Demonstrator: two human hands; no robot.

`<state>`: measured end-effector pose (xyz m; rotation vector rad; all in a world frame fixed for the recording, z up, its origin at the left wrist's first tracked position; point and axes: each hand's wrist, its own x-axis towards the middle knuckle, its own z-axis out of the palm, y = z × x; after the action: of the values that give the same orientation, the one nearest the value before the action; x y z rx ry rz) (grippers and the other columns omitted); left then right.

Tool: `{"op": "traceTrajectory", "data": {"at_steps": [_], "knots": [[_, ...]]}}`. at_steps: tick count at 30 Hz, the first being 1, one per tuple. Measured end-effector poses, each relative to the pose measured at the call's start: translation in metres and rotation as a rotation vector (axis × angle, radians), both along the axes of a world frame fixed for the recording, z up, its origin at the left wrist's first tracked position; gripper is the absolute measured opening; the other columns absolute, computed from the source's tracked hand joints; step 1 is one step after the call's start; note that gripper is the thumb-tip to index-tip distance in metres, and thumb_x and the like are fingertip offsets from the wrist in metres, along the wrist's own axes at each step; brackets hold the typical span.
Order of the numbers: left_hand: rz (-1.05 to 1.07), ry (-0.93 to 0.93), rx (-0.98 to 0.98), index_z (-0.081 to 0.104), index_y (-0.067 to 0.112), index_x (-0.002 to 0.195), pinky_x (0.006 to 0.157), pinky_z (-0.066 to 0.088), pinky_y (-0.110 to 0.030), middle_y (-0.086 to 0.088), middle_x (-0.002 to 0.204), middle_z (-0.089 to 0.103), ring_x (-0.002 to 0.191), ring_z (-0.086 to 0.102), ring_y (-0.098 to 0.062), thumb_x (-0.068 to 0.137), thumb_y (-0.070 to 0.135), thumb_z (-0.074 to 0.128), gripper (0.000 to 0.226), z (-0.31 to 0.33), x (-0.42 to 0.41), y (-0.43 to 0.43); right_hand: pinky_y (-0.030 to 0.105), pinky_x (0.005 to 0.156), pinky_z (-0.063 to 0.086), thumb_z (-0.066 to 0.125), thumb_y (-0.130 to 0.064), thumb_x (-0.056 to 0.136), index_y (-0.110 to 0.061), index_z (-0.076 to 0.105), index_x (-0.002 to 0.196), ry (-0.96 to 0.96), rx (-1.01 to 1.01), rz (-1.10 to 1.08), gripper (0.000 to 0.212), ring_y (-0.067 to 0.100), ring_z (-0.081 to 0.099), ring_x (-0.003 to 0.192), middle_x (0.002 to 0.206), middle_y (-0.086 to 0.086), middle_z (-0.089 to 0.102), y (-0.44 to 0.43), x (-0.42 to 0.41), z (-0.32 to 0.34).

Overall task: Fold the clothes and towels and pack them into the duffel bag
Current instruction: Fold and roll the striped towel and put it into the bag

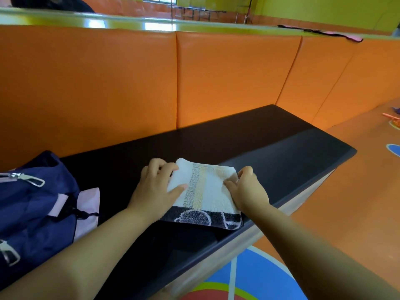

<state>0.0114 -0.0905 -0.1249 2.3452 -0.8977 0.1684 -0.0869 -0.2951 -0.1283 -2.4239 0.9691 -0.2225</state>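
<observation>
A small folded towel (206,192), white with a pale striped band and a dark patterned lower border, lies on the black bench (281,152). My left hand (154,188) grips its left edge, thumb on top and fingers curled over the far corner. My right hand (246,188) pinches its right edge. A navy duffel bag (32,211) with pink trim and metal zipper pulls sits on the bench at the left, a short way from the towel.
An orange padded wall (216,79) backs the bench. The bench's front edge runs diagonally to the lower right, above an orange floor (357,202) with blue, green and red shapes. Small objects lie on the floor at the far right.
</observation>
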Motion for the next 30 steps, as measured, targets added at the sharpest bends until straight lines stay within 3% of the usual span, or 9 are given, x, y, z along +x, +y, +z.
{"op": "traceTrajectory", "data": {"at_steps": [2,5,9,12,14,20,23,26,30], "knots": [[-0.199,-0.036,0.118,0.056,0.025,0.117,0.095,0.035,-0.032,0.005,0.122,0.044,0.114,0.032,-0.015,0.075,0.069,0.048,0.062,-0.001,-0.007,0.010,0.034,0.056,0.036,0.055,-0.036,0.092,-0.010,0.040,0.105,-0.051,-0.123,0.024,0.033,0.029,0.050,0.081,0.102,0.007,0.043,0.002,0.000,0.003],[-0.360,0.039,0.352,0.042,0.033,0.135,0.109,0.016,-0.025,0.013,0.142,0.035,0.132,0.018,-0.007,0.065,0.085,0.030,0.089,-0.007,-0.013,0.021,0.038,0.072,0.044,0.061,-0.028,0.089,-0.010,0.053,0.110,-0.101,-0.324,0.235,0.029,0.031,0.048,0.100,0.112,0.010,0.047,0.008,-0.006,0.007],[-0.387,0.009,0.421,0.023,0.034,0.145,0.105,0.008,-0.016,0.014,0.153,0.020,0.141,0.010,-0.006,0.078,0.062,0.054,0.079,-0.012,-0.012,0.025,0.043,0.089,0.045,0.056,-0.052,0.084,-0.018,0.059,0.116,-0.106,-0.321,0.571,0.047,0.027,0.048,0.111,0.121,0.005,0.053,0.023,-0.034,0.018],[-0.364,-0.007,0.375,0.028,0.034,0.143,0.109,0.020,-0.019,0.014,0.151,0.027,0.140,0.019,-0.007,0.083,0.040,0.060,0.068,-0.013,-0.014,0.025,0.044,0.106,0.032,0.057,-0.069,0.073,-0.024,0.034,0.139,0.203,-0.345,0.723,0.083,0.018,0.027,0.136,0.148,-0.004,0.030,0.030,-0.054,0.012],[-0.328,-0.024,0.369,0.035,0.031,0.140,0.105,0.030,-0.022,0.014,0.147,0.036,0.136,0.030,-0.008,0.082,0.037,0.057,0.063,-0.009,-0.018,0.024,0.045,0.109,0.030,0.062,-0.067,0.071,-0.027,0.021,0.144,0.240,-0.373,0.703,0.093,0.017,0.021,0.140,0.152,-0.006,0.022,0.030,-0.058,0.007],[-0.258,0.019,0.328,0.051,0.032,0.121,0.072,0.039,-0.024,0.013,0.111,0.063,0.097,0.058,-0.012,0.078,0.047,0.058,0.046,0.011,-0.029,0.032,0.037,0.090,0.038,0.059,-0.054,0.081,-0.027,0.034,0.133,0.162,-0.482,0.677,0.063,0.023,0.048,0.118,0.129,-0.004,0.050,0.036,-0.055,0.015],[-0.221,0.189,0.275,0.051,0.038,0.108,0.069,0.045,-0.028,0.012,0.094,0.067,0.079,0.061,-0.012,0.072,0.054,0.061,0.040,0.015,-0.030,0.044,0.035,0.081,0.043,0.060,-0.051,0.081,-0.028,0.034,0.132,0.155,-0.262,0.651,0.062,0.026,0.056,0.094,0.105,-0.001,0.060,0.032,-0.059,0.031],[-0.170,0.378,0.168,0.053,0.039,0.094,0.070,0.047,-0.031,0.006,0.084,0.067,0.076,0.062,-0.014,0.057,0.069,0.058,0.049,0.016,-0.028,0.047,0.033,0.070,0.040,0.062,-0.043,0.083,-0.028,0.036,0.126,0.188,-0.083,0.643,0.052,0.024,0.052,0.075,0.076,-0.004,0.054,0.031,-0.056,0.042],[-0.076,0.518,0.073,0.058,0.036,0.087,0.080,0.049,-0.035,0.008,0.087,0.068,0.084,0.063,-0.013,0.051,0.075,0.057,0.053,0.016,-0.023,0.036,0.028,0.068,0.045,0.063,-0.036,0.085,-0.028,0.044,0.113,0.109,0.189,0.581,0.034,0.020,0.061,0.079,0.096,0.001,0.058,0.023,-0.043,0.041]]}}
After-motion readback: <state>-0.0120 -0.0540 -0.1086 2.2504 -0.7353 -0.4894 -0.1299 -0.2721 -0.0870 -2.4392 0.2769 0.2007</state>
